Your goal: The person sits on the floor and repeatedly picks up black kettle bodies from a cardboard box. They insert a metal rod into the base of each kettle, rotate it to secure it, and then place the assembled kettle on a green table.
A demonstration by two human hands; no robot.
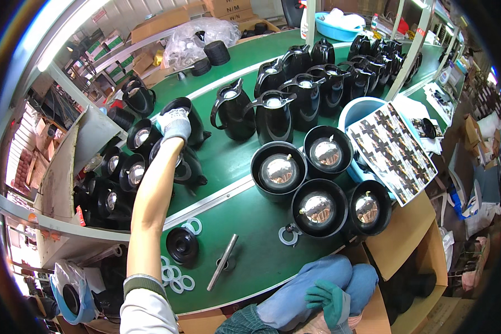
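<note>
Two gloves, head view: my left hand (175, 124) is at a black pot (195, 121) on the green table (228, 161), left side, can't tell if fingers grasp; my right hand (328, 303), fingers loose, unladen, over my jeans (312, 281).

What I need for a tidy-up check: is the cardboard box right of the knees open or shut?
Open: the cardboard box has a flap spread outward, and dark things show inside.

A glaring tube light (72, 33) shines beyond the left edge of the brightly lit green surface (261, 228); highlights speckle the mirrored flask liners (319, 208). Straight edges bow outward, and black vignetting rings the view.
</note>
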